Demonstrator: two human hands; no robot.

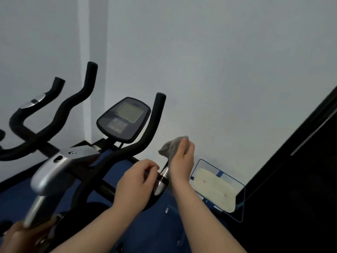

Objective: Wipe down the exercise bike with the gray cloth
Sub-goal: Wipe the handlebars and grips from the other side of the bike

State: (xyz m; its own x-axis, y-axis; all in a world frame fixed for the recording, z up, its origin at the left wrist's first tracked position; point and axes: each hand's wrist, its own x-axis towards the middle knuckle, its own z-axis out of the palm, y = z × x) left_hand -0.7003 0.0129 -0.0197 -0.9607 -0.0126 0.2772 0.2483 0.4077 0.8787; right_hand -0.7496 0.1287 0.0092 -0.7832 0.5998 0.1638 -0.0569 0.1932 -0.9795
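The exercise bike point(60, 167) fills the left half of the head view, with black handlebars point(145, 136), a silver stem and a dark console point(124, 118) with a grey screen. My left hand point(135, 183) curls round the right handlebar next to its silver pulse sensor point(161, 181). My right hand point(182, 159) grips the bunched gray cloth point(172, 146) just right of that sensor, close to the bar's end. Whether the cloth touches the bar is hidden by my hand.
A white wall stands behind the bike. On the blue floor point(164, 225) to the right lies a cream pad inside a blue-edged clear tray point(235, 181). A large black surface point(295, 179) rises along the right edge.
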